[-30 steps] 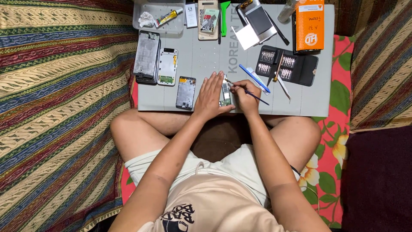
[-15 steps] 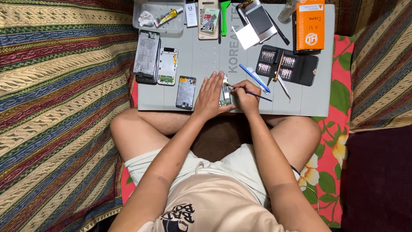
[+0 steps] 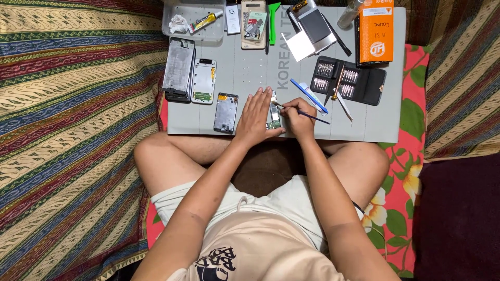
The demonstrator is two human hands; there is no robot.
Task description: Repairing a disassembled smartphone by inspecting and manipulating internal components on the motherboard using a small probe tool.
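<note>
Circuit board (image 3: 273,115): a small green board is seen at centre frame, near the lower edge of the grey work mat (image 3: 250,73), lying flat between the two hands.
Left hand (image 3: 255,117): laid palm down, fingers spread and extended, pressed on the left side of the board; nothing is pinched.
Right hand (image 3: 298,117): closed in a pen-style pinch on a thin dark tool (image 3: 304,113), whose tip is set on the upper part of the board.
Tool handling: judged best kept at a shallow angle, with light pressure only, so the tip is not allowed to skid across the components.
Board restraint: steady downward pressure from the left hand is advised; the fingers should be kept apart from the tool tip.
Nearby parts: a small phone frame (image 3: 226,112) lies just left of the left hand; a white panel (image 3: 203,81) and a dark chassis (image 3: 178,68) lie further to the upper left.
Tools in reserve: a blue pry tool (image 3: 307,95) and an open bit case (image 3: 348,80) lie to the upper right.
Far edge: an orange box (image 3: 376,31) stands at the upper right.
</note>
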